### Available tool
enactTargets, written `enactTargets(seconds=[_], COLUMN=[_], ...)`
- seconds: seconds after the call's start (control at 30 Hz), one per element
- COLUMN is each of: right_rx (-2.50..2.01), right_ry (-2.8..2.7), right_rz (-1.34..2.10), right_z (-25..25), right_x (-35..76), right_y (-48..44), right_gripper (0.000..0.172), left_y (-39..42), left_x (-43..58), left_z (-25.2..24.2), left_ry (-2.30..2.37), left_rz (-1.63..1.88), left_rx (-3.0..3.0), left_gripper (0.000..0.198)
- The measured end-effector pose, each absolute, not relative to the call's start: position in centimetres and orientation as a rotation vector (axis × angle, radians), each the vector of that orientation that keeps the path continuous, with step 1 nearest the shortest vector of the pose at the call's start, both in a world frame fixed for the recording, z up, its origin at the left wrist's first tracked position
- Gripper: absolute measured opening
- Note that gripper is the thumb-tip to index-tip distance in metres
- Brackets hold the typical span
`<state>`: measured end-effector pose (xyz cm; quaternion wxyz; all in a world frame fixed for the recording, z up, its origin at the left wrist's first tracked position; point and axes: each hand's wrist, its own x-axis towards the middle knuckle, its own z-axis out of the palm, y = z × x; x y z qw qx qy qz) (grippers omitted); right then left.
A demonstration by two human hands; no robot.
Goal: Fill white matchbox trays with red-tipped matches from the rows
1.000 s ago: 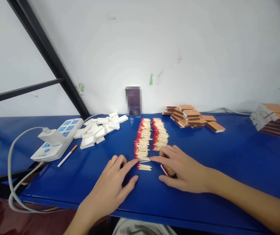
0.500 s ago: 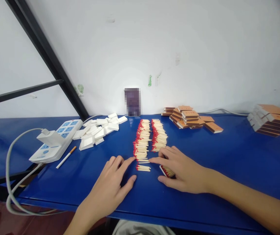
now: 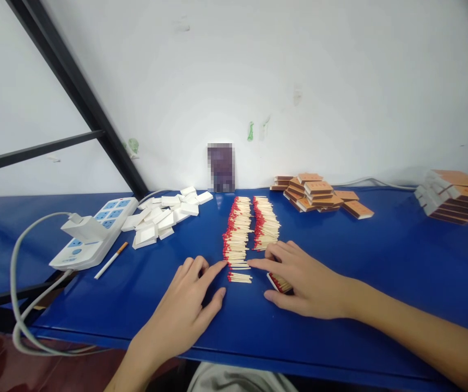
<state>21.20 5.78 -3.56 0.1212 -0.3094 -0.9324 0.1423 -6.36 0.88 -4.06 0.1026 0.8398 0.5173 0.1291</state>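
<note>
Mostly hidden under the right hand (image 3: 313,283): a tray of matches (image 3: 278,282), showing little more than a white rim, some red heads and a strip of pale sticks. Cannot tell whether touched by the palm or the curled fingers above. Masked by coarse squares, too rough to identify: a dark purple rectangle (image 3: 221,167), upright at the wall (image 3: 340,65). Blurred toward the right edge: a stack of boxes (image 3: 454,198), probably matchboxes, judging by the orange tops and dark sides. Cut off at the lower border: a fold of grey cloth (image 3: 237,378).

On the blue table (image 3: 360,348), between the two hands: the left row of matches (image 3: 237,231), heads to the left. Pointing in from the left, index fingertip at the red heads near the row's close end: the left hand (image 3: 184,302), unclenched, thumb well apart, other fingers loosely bent. Likewise unclenched, index fingertip at the plain ends opposite, thumb spread away: the right hand. Just nearer than both fingertips: a small group of matches (image 3: 239,277). Alongside, beyond the right hand: the right row of matches (image 3: 265,223). Farther left: white trays (image 3: 168,215), heaped, and a cigarette (image 3: 110,262).
</note>
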Motion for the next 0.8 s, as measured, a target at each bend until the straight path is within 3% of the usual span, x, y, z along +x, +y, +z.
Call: enactTargets(seconds=[0.8], right_rx=[-0.861], right_ry=[-2.717], right_rz=[0.450], right_z=[-3.72], right_x=[21.37], right_y=[5.82], right_gripper=[0.042], left_y=[0.84], left_x=[-6.38], left_z=[-3.96], left_ry=[1.499], left_rz=[0.406], left_rx=[2.487], left_gripper=[0.044])
